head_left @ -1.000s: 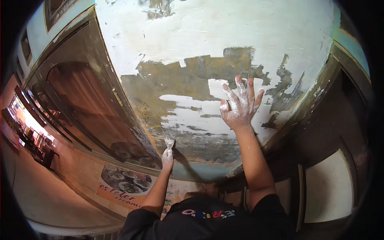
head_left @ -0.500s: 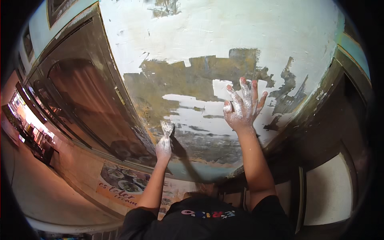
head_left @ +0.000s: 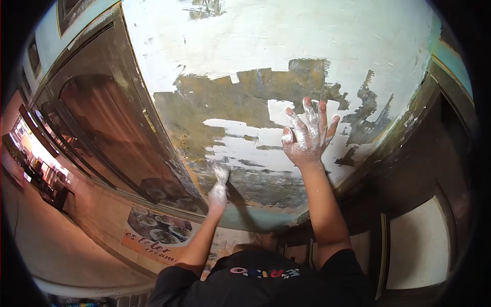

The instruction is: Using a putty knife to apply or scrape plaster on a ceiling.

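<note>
Work in hand: I judged it to be filling a worn wall (head_left: 286,36) with white putty; the bare brown patch (head_left: 230,100) in its middle was the landmark I steered by.
Done: fresh white strokes (head_left: 250,146) lay across the lower half of the patch, and the wall above it and to its right was already pale.
Left: the patch's upper band and left side were uncovered, and a dark strip (head_left: 261,187) below the strokes looked untouched; I'd call it partway.
Left hand (head_left: 217,193): below the patch's left part, closed around a small putty knife (head_left: 221,173) whose blade met the wall at the strokes' lower edge. Blurred, so I couldn't tell how the fingers lay.
Right hand (head_left: 307,138): at the patch's right end, fingers spread wide and flat on the wall, holding nothing, dusted white.
Around: a dark arched door frame (head_left: 102,128) left of the patch; a picture banner (head_left: 153,233) below and left; dark panelling (head_left: 424,169) to the right.
In the way: nothing lay over the bare parts, though the planted right hand covered a stretch of wall.
</note>
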Action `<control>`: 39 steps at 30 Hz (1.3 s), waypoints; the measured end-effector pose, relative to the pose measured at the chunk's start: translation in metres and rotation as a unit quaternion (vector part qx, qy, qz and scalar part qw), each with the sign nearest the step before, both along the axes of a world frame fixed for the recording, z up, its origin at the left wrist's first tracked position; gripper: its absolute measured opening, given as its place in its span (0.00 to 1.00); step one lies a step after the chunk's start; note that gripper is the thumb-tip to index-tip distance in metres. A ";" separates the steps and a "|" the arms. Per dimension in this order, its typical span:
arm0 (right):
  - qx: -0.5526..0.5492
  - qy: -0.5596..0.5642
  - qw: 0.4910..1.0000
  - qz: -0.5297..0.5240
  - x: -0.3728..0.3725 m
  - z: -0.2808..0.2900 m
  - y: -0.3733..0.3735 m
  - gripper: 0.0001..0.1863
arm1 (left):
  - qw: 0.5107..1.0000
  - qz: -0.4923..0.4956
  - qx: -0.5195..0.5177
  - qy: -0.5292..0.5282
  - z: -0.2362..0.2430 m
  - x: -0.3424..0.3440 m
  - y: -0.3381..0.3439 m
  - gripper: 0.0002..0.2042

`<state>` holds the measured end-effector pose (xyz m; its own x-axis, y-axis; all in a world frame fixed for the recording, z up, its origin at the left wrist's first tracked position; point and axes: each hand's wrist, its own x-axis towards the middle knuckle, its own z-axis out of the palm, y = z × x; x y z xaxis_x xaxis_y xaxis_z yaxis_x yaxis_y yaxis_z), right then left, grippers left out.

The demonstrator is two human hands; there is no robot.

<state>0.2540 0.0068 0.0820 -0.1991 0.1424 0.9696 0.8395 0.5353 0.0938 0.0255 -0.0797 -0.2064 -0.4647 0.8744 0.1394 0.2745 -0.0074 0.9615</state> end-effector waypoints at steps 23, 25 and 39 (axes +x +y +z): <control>-0.008 -0.029 0.999 0.017 0.008 -0.004 0.001 0.17 | 0.984 0.005 -0.156 0.081 0.017 0.042 0.001 0.24; -0.011 -0.024 1.000 0.017 0.010 -0.002 -0.001 0.17 | 0.991 -0.003 -0.098 0.094 0.037 0.051 0.005 0.24; -0.002 -0.027 0.999 0.035 0.014 -0.005 0.002 0.15 | 0.991 -0.050 -0.120 0.040 -0.024 0.092 0.000 0.24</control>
